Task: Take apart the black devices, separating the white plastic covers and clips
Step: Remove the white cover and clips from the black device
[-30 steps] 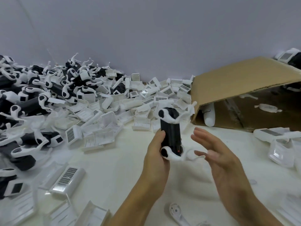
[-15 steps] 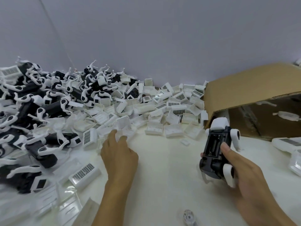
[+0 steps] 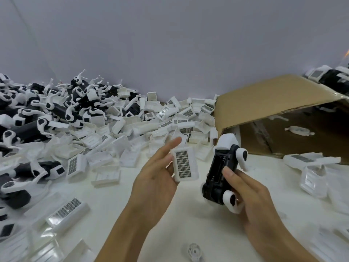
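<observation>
My right hand [image 3: 253,201] grips a black device [image 3: 219,173] held upright above the white table, its open recessed side facing me. White clips [image 3: 241,156] stick out at its right side and a white cap sits on top. My left hand [image 3: 156,178] holds a white plastic cover [image 3: 184,165] with a dark grid label, just left of the device and apart from it. A big heap of black devices with white clips [image 3: 37,118] lies at the far left.
Loose white covers [image 3: 170,118] are piled against the wall in the middle. An open cardboard box [image 3: 273,103] lies on its side at the right with a few white parts inside. More covers lie at the left front [image 3: 66,214] and right [image 3: 309,159].
My left hand reached into the pile of covers and came back holding a white cover beside the device. The device passed from my left hand to my right hand a second ago.
</observation>
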`<action>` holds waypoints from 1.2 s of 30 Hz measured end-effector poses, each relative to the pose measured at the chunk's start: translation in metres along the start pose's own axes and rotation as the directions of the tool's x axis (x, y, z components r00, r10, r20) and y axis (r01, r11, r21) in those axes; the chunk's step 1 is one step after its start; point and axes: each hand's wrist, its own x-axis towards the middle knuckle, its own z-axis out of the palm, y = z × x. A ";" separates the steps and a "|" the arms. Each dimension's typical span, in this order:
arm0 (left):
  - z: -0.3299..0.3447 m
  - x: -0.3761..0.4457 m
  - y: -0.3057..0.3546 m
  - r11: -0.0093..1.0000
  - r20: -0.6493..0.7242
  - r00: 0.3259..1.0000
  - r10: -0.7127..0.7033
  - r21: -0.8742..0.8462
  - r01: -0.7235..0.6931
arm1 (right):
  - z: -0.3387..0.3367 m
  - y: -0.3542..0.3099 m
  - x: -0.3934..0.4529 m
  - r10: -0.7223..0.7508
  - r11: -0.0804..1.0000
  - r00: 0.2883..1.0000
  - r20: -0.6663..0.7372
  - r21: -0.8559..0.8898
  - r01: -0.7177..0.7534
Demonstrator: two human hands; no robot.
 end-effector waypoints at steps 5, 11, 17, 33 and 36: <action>0.006 -0.004 -0.014 0.987 0.088 0.995 -0.047 0.158 0.033 | 0.000 0.003 -0.002 -0.018 0.999 0.997 0.077 -0.027 0.020; 0.012 -0.003 -0.024 0.967 -0.017 0.998 0.054 0.249 -0.048 | 0.000 0.004 -0.002 -0.055 0.996 0.993 0.109 -0.059 0.062; 0.014 -0.006 -0.028 0.866 0.060 0.988 0.140 0.476 -0.152 | -0.002 0.006 0.001 -0.039 0.994 0.987 0.155 -0.092 0.054; 0.023 -0.011 -0.040 0.793 0.043 0.990 0.131 0.595 -0.131 | -0.003 0.004 -0.001 -0.123 0.970 0.986 0.111 -0.197 0.143; 0.023 -0.013 -0.047 0.762 0.091 0.993 0.078 0.637 -0.118 | -0.003 0.003 -0.001 -0.126 0.973 0.989 0.084 -0.185 0.139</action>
